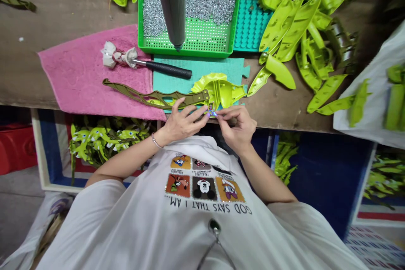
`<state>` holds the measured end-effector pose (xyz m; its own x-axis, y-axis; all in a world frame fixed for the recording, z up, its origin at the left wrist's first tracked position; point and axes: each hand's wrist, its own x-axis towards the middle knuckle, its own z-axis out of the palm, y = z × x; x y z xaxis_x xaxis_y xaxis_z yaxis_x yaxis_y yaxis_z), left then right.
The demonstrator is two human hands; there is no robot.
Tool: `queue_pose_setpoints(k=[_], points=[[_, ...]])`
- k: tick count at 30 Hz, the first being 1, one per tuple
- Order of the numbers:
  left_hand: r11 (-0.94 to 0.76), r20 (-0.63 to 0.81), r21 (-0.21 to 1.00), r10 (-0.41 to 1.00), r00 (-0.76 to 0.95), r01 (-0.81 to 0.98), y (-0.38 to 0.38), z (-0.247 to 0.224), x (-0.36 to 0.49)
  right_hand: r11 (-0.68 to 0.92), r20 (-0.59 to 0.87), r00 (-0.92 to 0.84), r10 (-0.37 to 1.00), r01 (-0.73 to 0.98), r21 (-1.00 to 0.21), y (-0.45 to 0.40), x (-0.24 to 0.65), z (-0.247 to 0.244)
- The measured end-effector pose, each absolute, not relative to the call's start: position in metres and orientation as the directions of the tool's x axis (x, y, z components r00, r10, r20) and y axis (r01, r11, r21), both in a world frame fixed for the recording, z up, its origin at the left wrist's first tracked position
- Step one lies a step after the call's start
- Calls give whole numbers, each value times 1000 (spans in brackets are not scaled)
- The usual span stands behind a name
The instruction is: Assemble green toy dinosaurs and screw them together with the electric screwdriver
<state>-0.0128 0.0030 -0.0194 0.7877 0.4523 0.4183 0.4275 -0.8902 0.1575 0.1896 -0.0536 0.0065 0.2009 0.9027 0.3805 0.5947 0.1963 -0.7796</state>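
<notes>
Thumb and forefinger of our right hand pinch a small glinting piece at ten o'clock from it, our left hand spread about as near, at six o'clock from the olive strip, whose long axis runs nine-to-three.
</notes>
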Motion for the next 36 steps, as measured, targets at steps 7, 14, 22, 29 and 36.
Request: queue_pose_setpoints(k=[7,14,22,29,36], points=[[-886,368,179,464,806,428,3,-22,-15,68,238,226,945,577,-814,-56,191,6],[-870,306,212,492,815,446,1,-26,-15,211,284,-42,958,774,-597,-48,196,17],[-855,293,267,512,808,445,1,-27,-17,-36,138,185,973,713,-700,-49,191,20],[-841,255,300,526,811,451,1,-22,-15,-431,-242,392,887,518,-739,-39,189,25],[-834,277,268,547,790,483,0,-22,-12,-432,-287,341,895,505,-747,-32,194,25]])
